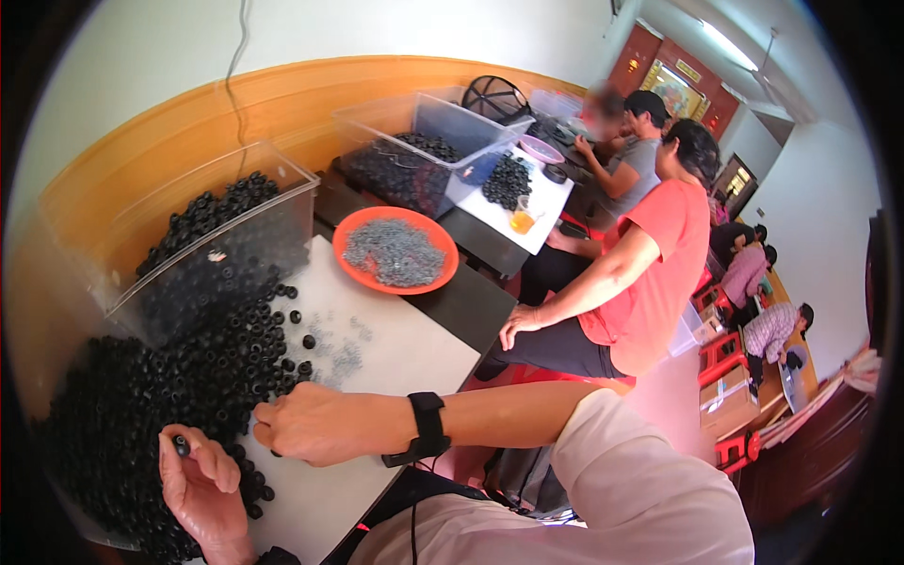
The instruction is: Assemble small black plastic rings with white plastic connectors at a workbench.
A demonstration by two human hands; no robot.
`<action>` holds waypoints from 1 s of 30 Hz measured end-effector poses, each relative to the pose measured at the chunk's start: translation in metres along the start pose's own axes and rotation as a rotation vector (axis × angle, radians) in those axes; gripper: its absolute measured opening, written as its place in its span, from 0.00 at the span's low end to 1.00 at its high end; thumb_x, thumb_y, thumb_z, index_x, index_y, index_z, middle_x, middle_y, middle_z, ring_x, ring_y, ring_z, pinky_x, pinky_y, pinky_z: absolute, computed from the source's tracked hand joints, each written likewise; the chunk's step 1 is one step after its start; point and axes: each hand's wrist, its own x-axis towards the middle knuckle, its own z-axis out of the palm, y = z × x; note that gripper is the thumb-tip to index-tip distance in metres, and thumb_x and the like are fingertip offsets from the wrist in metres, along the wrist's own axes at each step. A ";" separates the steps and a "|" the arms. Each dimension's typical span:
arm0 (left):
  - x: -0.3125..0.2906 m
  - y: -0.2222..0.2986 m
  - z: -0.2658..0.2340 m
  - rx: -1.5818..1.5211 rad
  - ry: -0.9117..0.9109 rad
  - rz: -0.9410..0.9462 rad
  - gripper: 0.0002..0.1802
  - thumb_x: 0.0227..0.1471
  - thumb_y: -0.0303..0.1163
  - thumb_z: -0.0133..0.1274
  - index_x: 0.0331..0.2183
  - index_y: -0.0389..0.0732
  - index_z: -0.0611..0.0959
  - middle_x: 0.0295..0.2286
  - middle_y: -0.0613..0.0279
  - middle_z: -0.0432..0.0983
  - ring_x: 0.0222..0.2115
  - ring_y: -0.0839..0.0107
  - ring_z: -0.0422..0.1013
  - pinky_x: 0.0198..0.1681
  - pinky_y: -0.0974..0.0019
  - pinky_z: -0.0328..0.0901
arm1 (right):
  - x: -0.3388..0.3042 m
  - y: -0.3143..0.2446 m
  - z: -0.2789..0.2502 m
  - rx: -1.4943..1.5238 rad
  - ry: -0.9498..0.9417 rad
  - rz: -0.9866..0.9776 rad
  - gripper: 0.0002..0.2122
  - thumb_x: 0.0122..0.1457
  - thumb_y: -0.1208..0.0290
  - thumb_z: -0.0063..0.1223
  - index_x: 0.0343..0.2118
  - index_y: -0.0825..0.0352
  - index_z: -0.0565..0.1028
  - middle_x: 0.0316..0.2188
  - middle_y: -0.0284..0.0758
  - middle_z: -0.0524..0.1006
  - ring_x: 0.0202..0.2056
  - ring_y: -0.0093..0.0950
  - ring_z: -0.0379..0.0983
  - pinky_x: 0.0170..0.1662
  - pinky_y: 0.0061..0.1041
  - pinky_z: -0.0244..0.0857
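Note:
Between the thumb and fingers of my left hand (pixel 202 480) is a small round black plastic part (pixel 181 445) with a hollow in its end. That hand is turned palm up beside a large heap of similar black parts (pixel 207 367). My right hand (pixel 325 424), with a black band on the wrist, is closed over the white board (pixel 414 348) at the heap's edge. Its fingertips are curled under, so what they hold, if anything, is hidden. Tiny metal springs or clips (pixel 344 358) lie scattered on the board beyond it.
An orange plate (pixel 452 259) of small metal pieces sits at the board's far end. Clear plastic bins (pixel 306 184) of black parts line the wall. A person in a red shirt (pixel 659 292) sits close on the right; others work farther back.

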 end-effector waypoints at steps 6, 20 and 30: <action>0.001 -0.002 0.005 0.046 0.038 0.028 0.15 0.65 0.41 0.37 0.33 0.41 0.70 0.18 0.68 0.58 0.13 0.78 0.54 0.15 0.74 0.51 | -0.002 0.000 -0.001 -0.002 0.021 -0.012 0.09 0.40 0.77 0.54 0.28 0.73 0.73 0.26 0.41 0.73 0.25 0.37 0.74 0.26 0.33 0.66; 0.003 -0.002 0.004 0.105 -0.023 0.028 0.15 0.64 0.42 0.38 0.33 0.42 0.71 0.18 0.69 0.59 0.13 0.79 0.54 0.15 0.75 0.51 | -0.001 -0.013 -0.030 0.247 0.087 0.047 0.06 0.47 0.80 0.49 0.27 0.75 0.66 0.24 0.43 0.68 0.23 0.43 0.69 0.24 0.36 0.63; -0.005 -0.003 0.005 0.134 0.005 0.011 0.17 0.59 0.44 0.44 0.31 0.39 0.70 0.14 0.69 0.58 0.13 0.78 0.55 0.15 0.74 0.50 | 0.014 -0.010 -0.021 0.564 0.408 -0.070 0.05 0.52 0.79 0.51 0.30 0.68 0.67 0.25 0.40 0.67 0.28 0.42 0.67 0.28 0.36 0.61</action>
